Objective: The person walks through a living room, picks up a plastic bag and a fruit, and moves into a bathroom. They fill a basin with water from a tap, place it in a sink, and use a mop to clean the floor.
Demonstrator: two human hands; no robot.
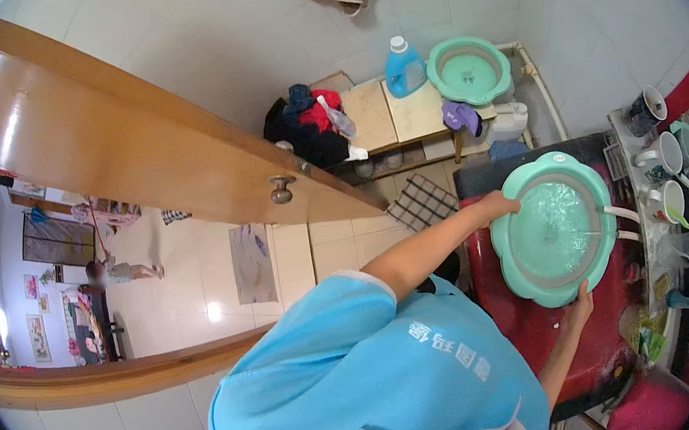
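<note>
A mint-green, scalloped plastic basin point(552, 230) with a grey inner band is over the dark red washstand top. A thin stream of water runs into it from a white spout point(626, 235) at its right edge, and clear water stirs inside. My left hand point(501, 206) grips the rim on the upper left, thumb on top. Low on the rim, my right hand point(582, 306) holds the basin from the side, its fingers partly hidden beneath. The underside of the basin is out of sight, so whether it rests on the washstand cannot be told.
Mugs point(661, 153) and cups line the shelf below the mirror. A second green basin point(469, 70), a blue detergent bottle point(405, 70) and piled clothes point(310, 128) sit on a low bench point(371, 117). The wooden door point(181, 164) stands ajar; beyond it is a person point(120, 272).
</note>
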